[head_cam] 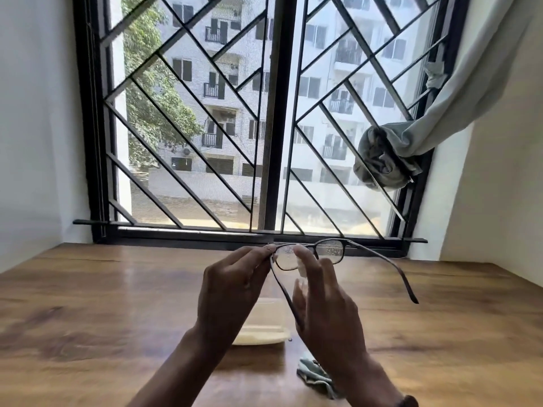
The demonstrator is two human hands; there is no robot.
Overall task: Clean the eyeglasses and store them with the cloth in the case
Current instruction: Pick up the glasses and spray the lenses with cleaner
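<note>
Dark thin-framed eyeglasses [332,251] are held up over the wooden table [102,312], temples unfolded toward me. Droplets speckle both lenses. My left hand [232,289] pinches the frame at its left corner, by the hinge. My right hand [326,312] grips a small whitish spray bottle [302,267] just in front of the left lens, with a fingertip on top of it. A pale, translucent case [264,333] lies on the table below my hands, partly hidden by them. A light blue cloth [314,374] lies crumpled on the table beside my right forearm.
A barred window [276,127] rises directly behind the table's far edge. A grey curtain [411,142] is knotted at the window's right side. White walls close in on the left and right. A dark band shows on my right wrist [407,402].
</note>
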